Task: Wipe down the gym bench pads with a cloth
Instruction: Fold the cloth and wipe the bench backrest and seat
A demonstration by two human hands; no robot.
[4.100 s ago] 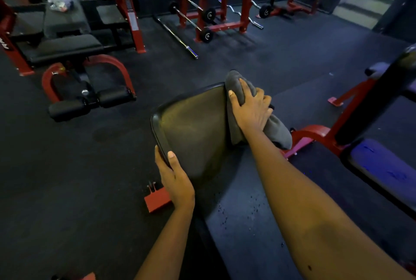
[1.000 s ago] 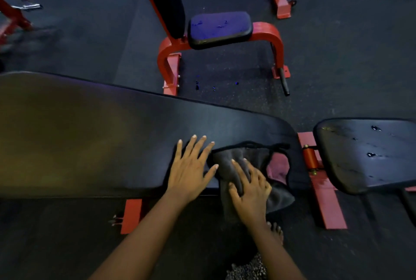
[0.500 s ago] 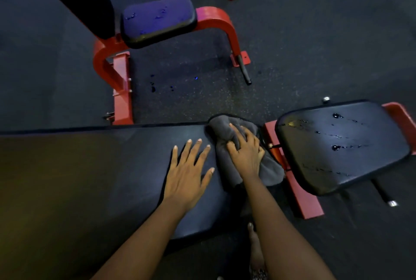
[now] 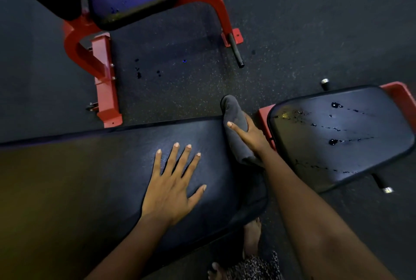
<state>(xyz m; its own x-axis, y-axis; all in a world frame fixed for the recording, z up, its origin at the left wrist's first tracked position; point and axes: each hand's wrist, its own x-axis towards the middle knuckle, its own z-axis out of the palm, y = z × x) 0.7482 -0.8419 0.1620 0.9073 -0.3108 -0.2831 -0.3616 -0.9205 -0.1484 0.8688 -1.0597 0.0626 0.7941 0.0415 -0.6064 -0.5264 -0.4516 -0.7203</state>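
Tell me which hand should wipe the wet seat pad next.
Right. The right hand grips the cloth at the end of the long pad, beside the droplet-spotted seat pad. The left hand lies flat on the long pad, empty and farther away.

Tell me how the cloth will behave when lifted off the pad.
Likely floppy: the cloth folds and bunches in the right hand. Probably light, since one hand holds it. It may be damp; droplets sit on the next pad.
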